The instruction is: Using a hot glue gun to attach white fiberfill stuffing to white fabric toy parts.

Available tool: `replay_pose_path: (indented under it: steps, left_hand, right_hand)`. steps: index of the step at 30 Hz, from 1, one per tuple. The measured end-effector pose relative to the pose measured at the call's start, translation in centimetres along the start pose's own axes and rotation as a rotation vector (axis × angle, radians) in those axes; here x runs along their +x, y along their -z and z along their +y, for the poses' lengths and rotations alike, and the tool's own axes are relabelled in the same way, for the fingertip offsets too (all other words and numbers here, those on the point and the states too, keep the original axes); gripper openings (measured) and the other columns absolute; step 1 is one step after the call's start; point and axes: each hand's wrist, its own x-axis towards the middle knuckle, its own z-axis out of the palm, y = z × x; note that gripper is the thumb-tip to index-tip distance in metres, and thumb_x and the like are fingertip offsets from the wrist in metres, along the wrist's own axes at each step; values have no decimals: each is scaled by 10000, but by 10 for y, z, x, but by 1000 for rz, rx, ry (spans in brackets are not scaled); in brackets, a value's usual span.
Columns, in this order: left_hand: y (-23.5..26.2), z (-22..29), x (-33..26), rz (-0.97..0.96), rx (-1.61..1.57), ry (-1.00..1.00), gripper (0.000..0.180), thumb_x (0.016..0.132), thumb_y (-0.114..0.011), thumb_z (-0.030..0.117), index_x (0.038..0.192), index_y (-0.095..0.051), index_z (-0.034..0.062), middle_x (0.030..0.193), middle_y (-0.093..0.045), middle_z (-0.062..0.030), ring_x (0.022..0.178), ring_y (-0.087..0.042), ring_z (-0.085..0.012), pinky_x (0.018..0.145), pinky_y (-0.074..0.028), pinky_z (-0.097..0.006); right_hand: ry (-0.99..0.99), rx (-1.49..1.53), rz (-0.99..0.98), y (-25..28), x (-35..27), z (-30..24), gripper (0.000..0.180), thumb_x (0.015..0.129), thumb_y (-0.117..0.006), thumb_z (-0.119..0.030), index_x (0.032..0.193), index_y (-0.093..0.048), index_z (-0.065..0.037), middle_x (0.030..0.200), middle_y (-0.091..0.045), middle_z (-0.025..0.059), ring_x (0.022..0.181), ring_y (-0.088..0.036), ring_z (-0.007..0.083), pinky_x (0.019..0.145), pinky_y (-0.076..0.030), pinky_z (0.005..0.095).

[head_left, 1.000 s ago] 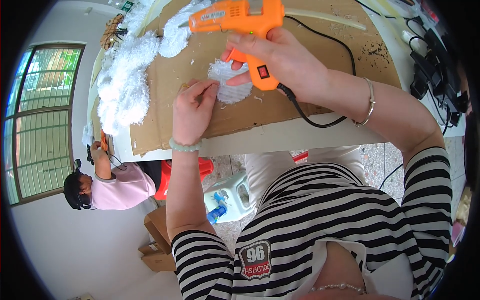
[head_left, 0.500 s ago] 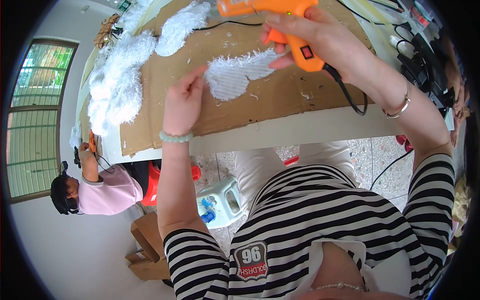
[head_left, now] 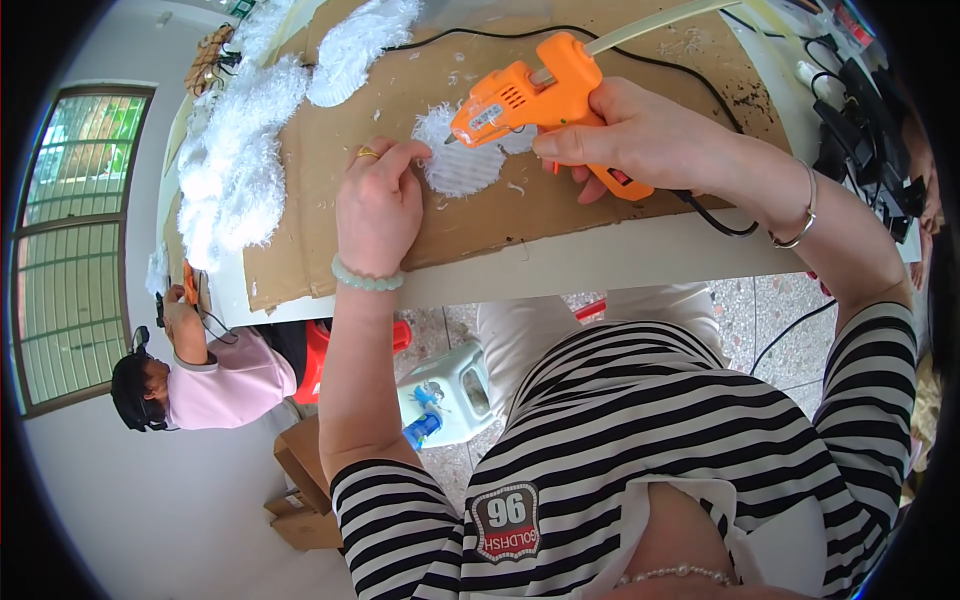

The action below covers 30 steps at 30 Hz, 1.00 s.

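My right hand (head_left: 640,135) is wrapped round the handle of an orange hot glue gun (head_left: 545,85), with a pale glue stick (head_left: 655,25) jutting from its back. The gun's nozzle hangs over a small piece of white fluffy fabric (head_left: 460,172), whose ribbed backing faces up; the gun hides part of it. At the fabric's left edge my left hand (head_left: 380,200) is closed, its finger and thumb pinching that edge. Both lie over a brown cardboard sheet (head_left: 600,225) on the white table (head_left: 560,275).
A heap of white fluffy fabric (head_left: 235,170) lies at the left, another piece (head_left: 360,50) behind. The gun's black cord (head_left: 690,85) crosses the cardboard. Black devices (head_left: 865,140) stand at the right. A person in pink (head_left: 235,375) works at the far left, near a pale plastic stool (head_left: 450,400).
My right hand has brought the glue gun down and nearer, its nozzle now over the fabric piece. My left hand has turned slightly and stays at the fabric's left edge.
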Motion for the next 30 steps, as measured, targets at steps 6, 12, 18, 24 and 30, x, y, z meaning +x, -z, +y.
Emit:
replay_pose_path:
  steps: [6,12,18,24,30]
  left_hand:
    - [3,-18,8,-155,-216,141,189,734,-529,-62,843,-640,45,743,-591,-113,670,-561,-264,654,-460,-335]
    - [11,-20,5,-288,-577,514,136,844,-555,7,945,-645,17,843,-615,1,763,-531,-65,714,-428,-207]
    - [8,-17,2,-217,-539,397,135,826,-597,12,949,-653,1,757,-576,-7,675,-529,-62,627,-428,-205]
    - [8,-20,2,-230,-478,319,143,827,-592,9,954,-659,11,766,-581,-36,664,-532,-82,619,-432,-221]
    - [6,-20,2,-219,-476,331,157,811,-604,19,957,-663,25,775,-591,-61,675,-553,-115,628,-445,-244]
  right_hand:
    - [-15,-9,-13,1,5,1,387,880,-596,-340,1036,-554,12,892,-582,40,754,-556,98,668,-519,243]
    - [-3,-33,-38,-4,6,-8,412,864,-609,-370,1016,-565,10,858,-579,33,670,-566,100,630,-499,238]
    - [12,-69,-65,-6,13,-3,414,860,-607,-384,982,-569,9,804,-571,18,648,-558,100,611,-481,242]
    - [60,-158,-72,-9,16,-7,366,862,-588,-375,917,-594,-12,772,-577,16,654,-543,97,602,-451,247]
    - [88,-187,-55,-12,22,-6,348,871,-573,-363,912,-597,-19,775,-584,10,671,-536,99,617,-444,249]
